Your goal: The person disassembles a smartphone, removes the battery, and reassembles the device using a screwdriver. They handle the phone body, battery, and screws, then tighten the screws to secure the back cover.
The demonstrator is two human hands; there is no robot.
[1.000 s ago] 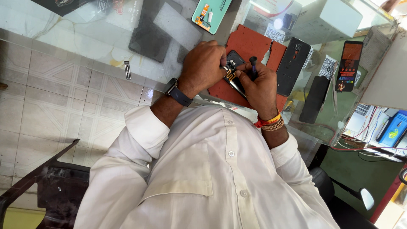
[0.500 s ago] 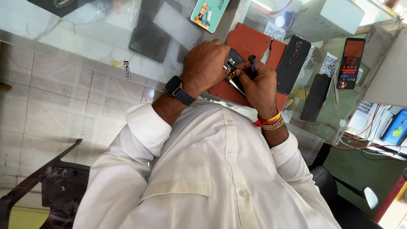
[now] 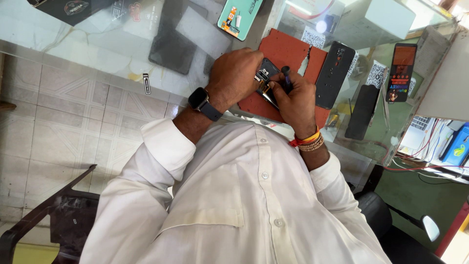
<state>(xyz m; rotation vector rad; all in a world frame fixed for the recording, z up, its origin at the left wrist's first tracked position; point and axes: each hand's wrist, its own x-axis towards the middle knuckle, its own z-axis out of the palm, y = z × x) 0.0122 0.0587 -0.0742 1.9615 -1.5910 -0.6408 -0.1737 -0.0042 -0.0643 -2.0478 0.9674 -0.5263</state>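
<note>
Phone (image 3: 266, 80), opened with its dark inner side up, lies on the red mat (image 3: 283, 49) at the near edge of the glass counter (image 3: 97, 44), right between your two hands. Your left hand (image 3: 237, 76), the one with the dark smartwatch (image 3: 200, 100) on its wrist, is curled over the phone's left end and closed on it, pinning it against the mat. Your right hand (image 3: 293, 100), with orange and beaded bands (image 3: 310, 142) at the wrist, is closed around a dark-handled tool (image 3: 286, 78) that stands nearly upright; its tip is hidden behind your fingers, so you cannot tell exactly where it meets the phone.

What matters is this: the phone's long axis runs slantwise from the left hand's fingertips down toward the right hand's palm, so the tool meets it from the right end while the left hand steadies the far end. Both hands touch the phone; the left covers more of it.

Around you, a black back cover (image 3: 333, 73) lies just right of the mat, a second dark panel (image 3: 362, 111) sits beyond it, and a phone with a lit orange screen (image 3: 401, 72) lies farther right. A teal card (image 3: 239, 14) and a dark slab (image 3: 171, 46) lie up the counter to the left, well apart from your hands.
</note>
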